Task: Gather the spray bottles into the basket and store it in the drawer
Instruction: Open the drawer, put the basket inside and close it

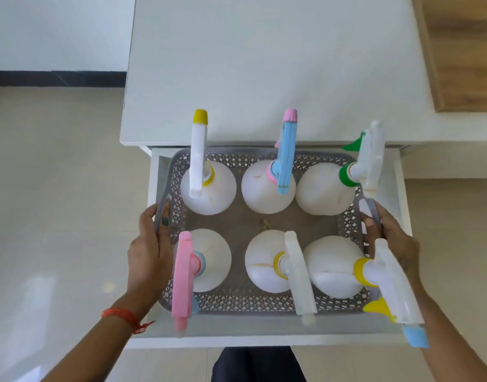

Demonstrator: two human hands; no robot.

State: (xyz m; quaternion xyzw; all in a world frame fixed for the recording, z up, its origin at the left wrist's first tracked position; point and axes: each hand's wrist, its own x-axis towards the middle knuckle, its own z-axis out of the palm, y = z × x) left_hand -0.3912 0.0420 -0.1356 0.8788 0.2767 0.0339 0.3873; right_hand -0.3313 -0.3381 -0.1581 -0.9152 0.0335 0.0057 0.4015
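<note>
A grey perforated basket [238, 300] holds several white spray bottles upright in two rows, inside the open white drawer [264, 339]. The back row has a yellow-capped bottle [208, 188], a blue-and-pink one [264, 188] and a green one [323, 190]. The front row has a pink-headed bottle [212, 260] and two yellow-collared ones [264, 263] [336, 268]. My left hand [151, 252] grips the basket's left handle. My right hand [391, 238] grips its right handle.
The drawer sticks out from a white cabinet whose top [264, 64] stretches away behind it. A wooden panel [466, 51] lies at the far right. Beige tiled floor [52, 188] lies to the left, with a dark skirting strip by the wall.
</note>
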